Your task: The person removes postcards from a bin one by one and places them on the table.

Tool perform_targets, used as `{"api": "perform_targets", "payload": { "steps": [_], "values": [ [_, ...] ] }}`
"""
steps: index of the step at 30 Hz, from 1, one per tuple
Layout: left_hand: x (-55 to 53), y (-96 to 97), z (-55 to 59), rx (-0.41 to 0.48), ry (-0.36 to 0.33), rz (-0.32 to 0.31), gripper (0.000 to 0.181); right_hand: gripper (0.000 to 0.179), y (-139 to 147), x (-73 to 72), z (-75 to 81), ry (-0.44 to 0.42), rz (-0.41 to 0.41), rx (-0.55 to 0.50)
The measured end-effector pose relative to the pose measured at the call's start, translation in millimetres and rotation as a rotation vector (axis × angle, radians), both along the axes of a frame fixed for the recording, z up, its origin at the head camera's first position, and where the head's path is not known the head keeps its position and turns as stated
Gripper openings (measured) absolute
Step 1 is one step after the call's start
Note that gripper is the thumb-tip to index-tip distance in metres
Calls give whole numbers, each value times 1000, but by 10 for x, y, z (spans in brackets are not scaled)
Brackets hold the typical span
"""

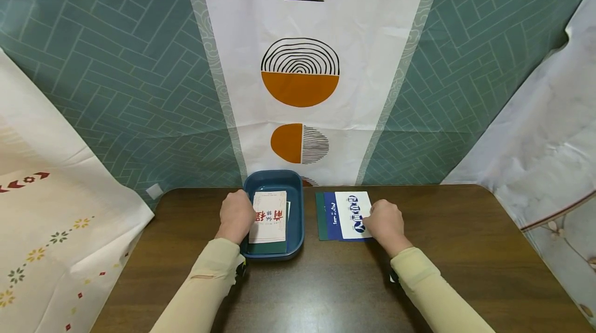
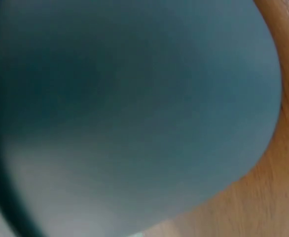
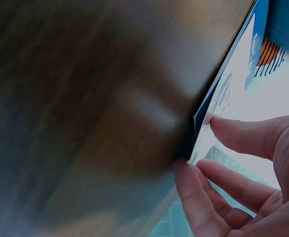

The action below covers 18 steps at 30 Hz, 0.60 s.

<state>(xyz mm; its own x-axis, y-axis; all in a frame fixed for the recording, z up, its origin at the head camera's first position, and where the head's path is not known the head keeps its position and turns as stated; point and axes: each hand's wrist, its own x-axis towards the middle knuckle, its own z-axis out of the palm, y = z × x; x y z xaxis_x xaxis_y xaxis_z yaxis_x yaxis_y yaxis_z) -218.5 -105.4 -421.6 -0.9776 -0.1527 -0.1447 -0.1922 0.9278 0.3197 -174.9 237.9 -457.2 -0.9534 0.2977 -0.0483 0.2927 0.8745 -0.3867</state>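
Note:
A dark blue tray [image 1: 298, 219] stands at the table's back edge, with cards in it; the top one is a white card with red characters [image 1: 270, 216]. My left hand [image 1: 236, 214] grips the tray's left rim, its fingertips hidden. The tray's wall [image 2: 149, 108] fills most of the left wrist view. Right of the tray lies a fanned row: a green card [image 1: 321, 219], a blue card [image 1: 331, 216] and a white card with blue print [image 1: 351, 214]. My right hand [image 1: 386, 223] pinches the white card's right edge, thumb [image 3: 243, 136] on its face and fingertips at the edge.
The brown wooden table [image 1: 316, 297] runs up to a patterned green and white cloth [image 1: 302, 23] hanging behind it. Pale cloth hangs at the left [image 1: 60, 219] and right [image 1: 545, 141] sides.

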Motion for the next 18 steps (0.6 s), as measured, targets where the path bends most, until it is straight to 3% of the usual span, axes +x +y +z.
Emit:
{"api": "perform_targets", "payload": {
  "steps": [6,12,18],
  "values": [
    [11,-12,2,20,-6,0,24,29,-32,3,30,-48,-8,12],
    [-8,-47,8,61,30,-12,17,19,-75,-7,85,-63,-23,10],
    [-6,-98,-28,126,9,10,7,21,-83,-8,91,-81,-40,19]
  ]
}}
